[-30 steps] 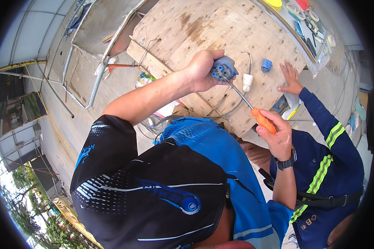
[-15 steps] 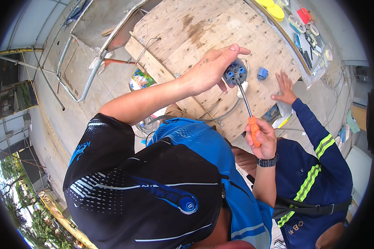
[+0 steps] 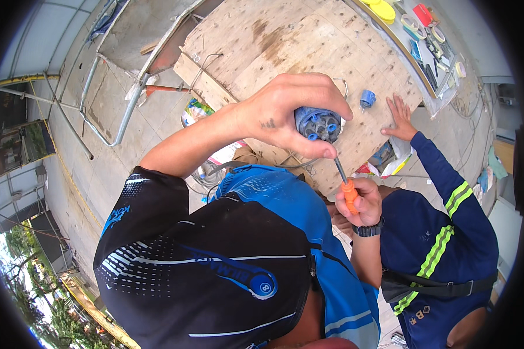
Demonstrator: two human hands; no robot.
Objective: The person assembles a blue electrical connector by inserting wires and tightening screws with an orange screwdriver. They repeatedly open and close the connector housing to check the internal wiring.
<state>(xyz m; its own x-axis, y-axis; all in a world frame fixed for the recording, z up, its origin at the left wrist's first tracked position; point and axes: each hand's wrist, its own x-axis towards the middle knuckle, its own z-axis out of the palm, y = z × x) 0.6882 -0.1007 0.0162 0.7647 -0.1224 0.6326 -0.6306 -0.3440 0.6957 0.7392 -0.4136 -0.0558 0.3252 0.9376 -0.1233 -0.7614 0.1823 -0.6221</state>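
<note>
My left hand [image 3: 285,110] is wrapped round a round blue and black electrical connector [image 3: 320,126], fingers over its far side and thumb along the near side. The connector's face, with several blue-rimmed holes, is turned up toward me. In my right hand [image 3: 368,203] is a screwdriver [image 3: 350,196] with an orange handle, gripped in closed fingers. Its metal shaft points up and left to my left thumb tip; the screwdriver's very end is hidden there. A smaller blue connector piece [image 3: 367,99] with metal pins lies on the plywood, right of my left hand.
Beneath my hands is a stained plywood tabletop [image 3: 238,43]. A co-worker's hand [image 3: 399,121] rests at its right edge, the navy sleeve [image 3: 442,174] close to my right arm. Tape rolls [image 3: 410,23] and tools lie on a board at upper right. Metal pipe framing [image 3: 128,113] stands left.
My left hand has turned and re-gripped the connector, which has rotated and shifted slightly left and nearer. The screwdriver's shaft has come away from the connector's face, and my right hand has dropped slightly.
</note>
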